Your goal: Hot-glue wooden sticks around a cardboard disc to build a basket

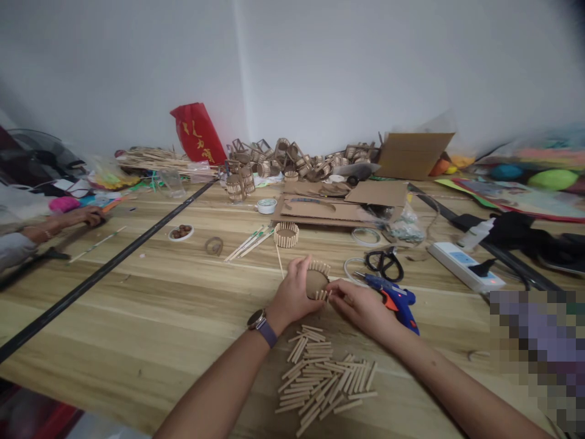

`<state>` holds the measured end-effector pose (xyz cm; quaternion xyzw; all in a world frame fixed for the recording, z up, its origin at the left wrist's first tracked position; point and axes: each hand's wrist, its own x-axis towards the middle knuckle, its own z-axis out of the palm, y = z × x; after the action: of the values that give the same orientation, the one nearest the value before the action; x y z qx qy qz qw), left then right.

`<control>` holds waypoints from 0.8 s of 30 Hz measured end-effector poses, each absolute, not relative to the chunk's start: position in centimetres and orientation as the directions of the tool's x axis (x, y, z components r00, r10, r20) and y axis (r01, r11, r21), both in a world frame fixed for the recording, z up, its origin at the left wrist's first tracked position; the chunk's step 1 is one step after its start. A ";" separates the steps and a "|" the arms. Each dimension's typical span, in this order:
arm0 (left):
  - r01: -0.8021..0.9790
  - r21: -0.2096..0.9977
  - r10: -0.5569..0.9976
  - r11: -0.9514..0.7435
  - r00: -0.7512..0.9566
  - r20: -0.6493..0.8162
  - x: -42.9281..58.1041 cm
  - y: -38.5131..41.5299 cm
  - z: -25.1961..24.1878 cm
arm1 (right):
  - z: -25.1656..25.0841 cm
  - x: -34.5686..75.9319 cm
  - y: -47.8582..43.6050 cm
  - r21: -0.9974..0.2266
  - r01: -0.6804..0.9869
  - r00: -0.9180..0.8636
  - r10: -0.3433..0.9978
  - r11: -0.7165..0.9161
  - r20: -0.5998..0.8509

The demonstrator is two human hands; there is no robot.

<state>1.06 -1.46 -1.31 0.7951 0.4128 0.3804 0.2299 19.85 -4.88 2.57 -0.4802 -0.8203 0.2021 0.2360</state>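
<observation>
Little round basket [317, 283], made of a brown cardboard circle with short sticks glued around its rim, sits up off the table between the two hands. The left hand [292, 294] is curled around its left side, with fingers on top and thumb low. The right hand [361, 303] pinches the bottom sticks on the right side with thumb and finger. Part of the basket is hidden behind the fingers, so I cannot see how far the ring of sticks goes.

Just below the hands lies a pile of short sticks [322, 378]. A blue glue gun [393, 300] lies right beside the right hand, and black scissors [385, 263] are a bit past it. Beyond the left hand stands a finished stick ring [286, 234], with some long thin sticks [249, 242] next to it. A watch [259, 323] is on the left wrist.

Far off past the left hand, another person's hand [85, 216] rests on the table.

The wooden table [150, 305] is wide and light brown. A white wall [320, 67] stands behind it, with many small baskets [292, 160] heaped against it. A red bag [197, 134] there has yellow writing, too blurry to read. Low past the right arm, a patch of the picture is all blurred squares.
</observation>
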 end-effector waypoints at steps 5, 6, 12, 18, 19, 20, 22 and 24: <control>0.501 0.671 0.836 -0.547 0.371 0.405 1.1 -1.5 -1.3 | 2.9 19.6 -4.8 -0.549 0.700 -0.433 0.883 0.457 0.183; 0.503 0.670 0.836 -0.546 0.372 0.403 1.1 -1.5 -1.3 | 2.9 19.6 -4.8 -0.547 0.699 -0.435 0.881 0.460 0.185; 0.494 0.682 0.841 -0.539 0.365 0.401 1.1 -1.5 -1.3 | 2.5 19.6 -4.6 -0.539 0.687 -0.453 0.867 0.487 0.206; 0.496 0.681 0.840 -0.539 0.372 0.394 1.1 -1.6 -1.0 | 2.4 19.6 -4.5 -0.519 0.700 -0.462 0.865 0.491 0.196; 0.494 0.678 0.837 -0.544 0.375 0.398 1.1 -1.6 -1.0 | 2.4 19.6 -4.5 -0.514 0.704 -0.461 0.866 0.490 0.193; 0.493 0.676 0.834 -0.548 0.377 0.402 1.1 -1.5 -1.0 | 2.3 19.6 -4.5 -0.509 0.710 -0.458 0.868 0.487 0.193; 0.495 0.670 0.831 -0.554 0.380 0.406 1.1 -1.5 -1.0 | 2.2 19.7 -4.5 -0.500 0.721 -0.452 0.872 0.480 0.187; 0.500 0.667 0.832 -0.553 0.380 0.405 1.2 -1.5 -1.1 | 1.9 19.7 -4.5 -0.491 0.733 -0.445 0.878 0.471 0.177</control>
<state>1.16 -1.50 -1.10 0.7999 0.4160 0.3697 0.2244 19.74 -4.49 1.91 -0.4841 -0.8320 0.1743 0.2077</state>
